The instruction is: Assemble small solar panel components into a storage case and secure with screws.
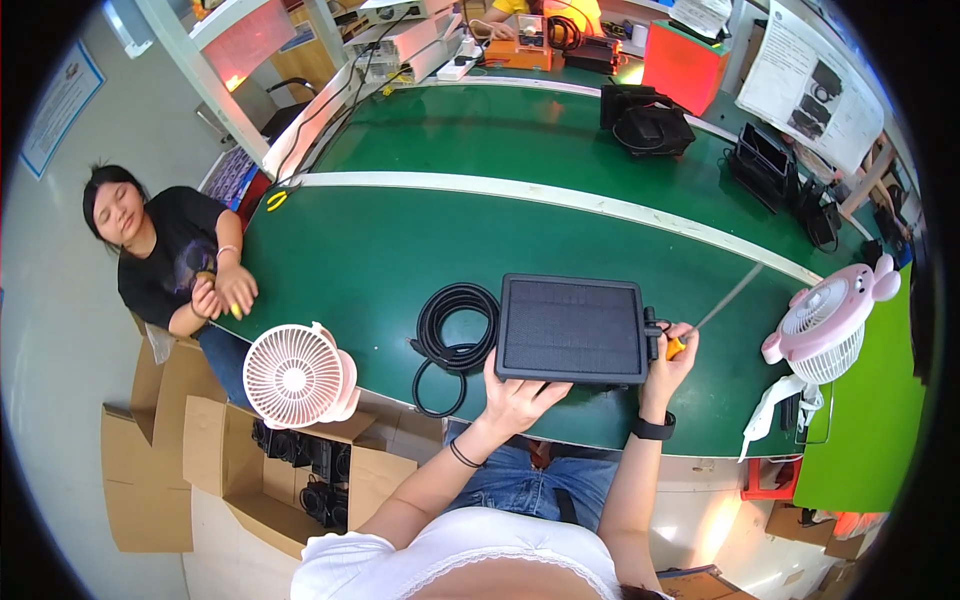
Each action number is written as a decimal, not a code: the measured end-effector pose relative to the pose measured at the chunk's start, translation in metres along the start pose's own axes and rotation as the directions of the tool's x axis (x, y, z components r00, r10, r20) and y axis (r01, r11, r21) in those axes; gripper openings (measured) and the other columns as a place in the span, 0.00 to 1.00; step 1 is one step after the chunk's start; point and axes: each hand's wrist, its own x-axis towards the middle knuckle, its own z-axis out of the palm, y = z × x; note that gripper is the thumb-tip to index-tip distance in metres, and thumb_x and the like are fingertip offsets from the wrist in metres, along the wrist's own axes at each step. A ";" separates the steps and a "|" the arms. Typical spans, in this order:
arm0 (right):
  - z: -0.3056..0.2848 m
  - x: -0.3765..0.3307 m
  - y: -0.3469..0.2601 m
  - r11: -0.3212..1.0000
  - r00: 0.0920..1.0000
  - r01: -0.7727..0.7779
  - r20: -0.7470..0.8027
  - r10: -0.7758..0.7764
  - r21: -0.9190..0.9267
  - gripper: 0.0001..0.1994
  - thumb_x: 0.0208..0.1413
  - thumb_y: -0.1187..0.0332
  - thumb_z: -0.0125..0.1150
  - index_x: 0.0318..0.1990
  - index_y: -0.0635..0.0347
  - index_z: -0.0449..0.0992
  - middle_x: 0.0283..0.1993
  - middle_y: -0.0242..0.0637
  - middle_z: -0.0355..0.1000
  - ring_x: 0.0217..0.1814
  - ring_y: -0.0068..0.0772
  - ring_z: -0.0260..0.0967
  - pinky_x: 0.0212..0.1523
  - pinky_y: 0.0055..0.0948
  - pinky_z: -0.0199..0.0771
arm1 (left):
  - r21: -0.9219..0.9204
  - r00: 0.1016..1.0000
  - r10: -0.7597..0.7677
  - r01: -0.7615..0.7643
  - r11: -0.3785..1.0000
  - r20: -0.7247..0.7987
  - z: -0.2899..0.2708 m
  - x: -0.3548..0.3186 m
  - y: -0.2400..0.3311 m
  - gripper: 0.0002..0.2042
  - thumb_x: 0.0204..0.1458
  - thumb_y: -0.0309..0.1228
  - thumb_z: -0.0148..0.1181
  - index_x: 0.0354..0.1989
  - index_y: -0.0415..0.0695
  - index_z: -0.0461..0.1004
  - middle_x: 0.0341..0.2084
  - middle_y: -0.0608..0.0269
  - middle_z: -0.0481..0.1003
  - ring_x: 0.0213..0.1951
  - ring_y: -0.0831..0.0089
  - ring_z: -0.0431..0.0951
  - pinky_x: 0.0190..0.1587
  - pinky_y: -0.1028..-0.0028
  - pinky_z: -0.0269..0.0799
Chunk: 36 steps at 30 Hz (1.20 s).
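A black flat solar panel [572, 328] sits in front of me near the table's front edge. My left hand [522, 397] grips its lower left corner, with the thumb along the side and the fingers at the lower edge. At the panel's right side is a small black bracket [653, 333]. My right hand [672, 366] is beside that bracket, closed around the orange handle of a screwdriver [727, 299]. Its long metal shaft points away to the far right. A coiled black cable [455, 322] lies just left of the panel, one loop trailing toward the edge.
Pink fans [294, 380] [825, 318] stand at both ends of the green table [380, 240]. A co-worker [170, 240] sits at the left. Black devices [648, 122] lie beyond the white divider strip [450, 183]. An open cardboard box [225, 470] with black parts stands below left.
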 end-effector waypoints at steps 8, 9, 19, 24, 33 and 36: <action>0.002 -0.007 0.002 0.976 0.974 0.206 -0.084 -0.212 -0.065 0.12 0.62 0.72 0.61 0.39 0.55 0.59 0.35 0.39 0.71 0.21 0.17 0.60 0.21 0.14 0.62 | -0.141 0.997 -0.007 0.017 0.990 0.077 -0.017 0.002 -0.003 0.12 0.42 0.35 0.64 0.37 0.60 0.84 0.43 0.70 0.76 0.54 0.63 0.72 0.59 0.49 0.64; 0.003 -0.007 0.002 0.974 0.971 0.203 -0.106 -0.214 -0.100 0.13 0.62 0.74 0.61 0.38 0.56 0.59 0.33 0.38 0.70 0.22 0.17 0.61 0.22 0.15 0.63 | -0.092 0.999 0.008 -0.003 0.996 0.049 -0.016 0.009 -0.004 0.13 0.42 0.36 0.67 0.39 0.58 0.83 0.42 0.69 0.76 0.52 0.63 0.73 0.56 0.54 0.66; 0.009 -0.001 -0.009 0.808 0.965 0.123 -0.120 -0.233 -0.576 0.09 0.57 0.82 0.59 0.32 0.63 0.64 0.43 0.40 0.73 0.36 0.34 0.68 0.40 0.29 0.71 | 0.072 0.981 -0.089 0.078 0.994 0.174 -0.001 0.062 -0.109 0.25 0.40 0.35 0.72 0.50 0.51 0.73 0.46 0.56 0.67 0.55 0.51 0.65 0.62 0.44 0.60; 0.015 0.002 -0.017 0.790 0.958 0.183 -0.073 -0.276 -0.585 0.08 0.56 0.83 0.58 0.33 0.63 0.65 0.43 0.41 0.73 0.38 0.37 0.70 0.41 0.31 0.72 | 0.298 0.966 -0.254 0.231 0.926 0.042 0.010 0.081 -0.176 0.31 0.43 0.33 0.71 0.59 0.54 0.68 0.53 0.55 0.65 0.61 0.52 0.63 0.64 0.42 0.56; 0.020 -0.002 -0.016 0.769 0.961 0.230 0.015 -0.276 -0.596 0.06 0.52 0.85 0.56 0.34 0.65 0.68 0.43 0.44 0.73 0.43 0.42 0.72 0.45 0.35 0.73 | 0.738 0.809 -0.513 0.529 0.419 -0.289 0.021 0.082 -0.260 0.39 0.45 0.44 0.70 0.68 0.65 0.59 0.61 0.69 0.64 0.65 0.68 0.60 0.59 0.42 0.56; 0.020 -0.003 -0.015 0.763 0.970 0.221 0.055 -0.238 -0.608 0.07 0.50 0.85 0.56 0.34 0.64 0.69 0.44 0.44 0.73 0.46 0.44 0.73 0.47 0.35 0.73 | 0.683 0.797 -0.516 0.567 0.460 -0.315 0.027 0.081 -0.256 0.35 0.51 0.45 0.65 0.68 0.61 0.60 0.63 0.67 0.62 0.67 0.65 0.58 0.61 0.39 0.53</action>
